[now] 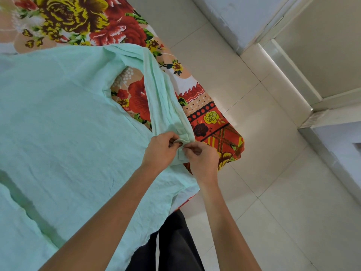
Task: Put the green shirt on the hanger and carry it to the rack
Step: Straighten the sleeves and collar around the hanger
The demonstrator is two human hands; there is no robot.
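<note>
On a surface covered by a floral cloth (125, 26) printed with red and yellow flowers and a checked border, the green shirt (58, 124) lies spread flat, filling most of the left half of the view. The cloth's corner hangs down at the right edge of the surface. Beyond it, the floor (263, 153) is laid with pale square tiles, and a white wall (244, 18) with a metal-edged frame (289, 75) runs along the upper right. Dark trousers (175, 247) of the person show at the bottom, just beside the surface's edge.

Both bare forearms reach in from the bottom of the view and converge at the shirt's sleeve (164, 98), which runs from the shoulder area down to its cuff near the cloth's corner. The left hand (162, 149) has its fingers curled and pinched together on the cuff end of the sleeve. The right hand (201, 155) is closed in the same manner, thumb and fingertips clamped on the same cuff fabric. The two hands touch or nearly touch at the fingertips.

The sleeve extends away from the hands toward the top of the view. The shirt's body lies to the left of both hands and under the left forearm.
</note>
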